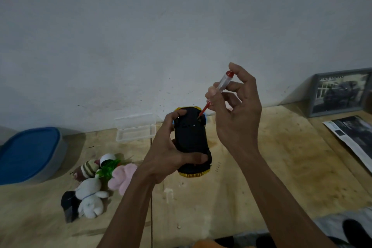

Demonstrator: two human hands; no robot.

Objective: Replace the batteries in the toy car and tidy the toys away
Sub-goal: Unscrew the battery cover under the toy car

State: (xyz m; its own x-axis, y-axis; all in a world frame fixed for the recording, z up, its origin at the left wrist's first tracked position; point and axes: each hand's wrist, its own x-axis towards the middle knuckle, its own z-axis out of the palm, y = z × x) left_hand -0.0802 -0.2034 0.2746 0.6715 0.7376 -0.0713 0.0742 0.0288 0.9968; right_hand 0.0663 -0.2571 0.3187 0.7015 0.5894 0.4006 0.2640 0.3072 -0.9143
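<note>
Toy car is flipped belly-up, black underside facing the camera with yellow trim at both ends. Above the car's far end, a clear-handled screwdriver with a red cap tilts down, tip on the underside. Left of the car: plush toys piled together.

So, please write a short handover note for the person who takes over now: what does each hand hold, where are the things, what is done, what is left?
Left hand: holds the toy car upside down above the table.
Right hand: holds the screwdriver, tip on the car's underside.
Soft toys lie in a pile at left, beside the blue-lidded container. A clear case lies open behind.
Done: car turned over.
Left: open the cover, change batteries, tidy toys.
</note>
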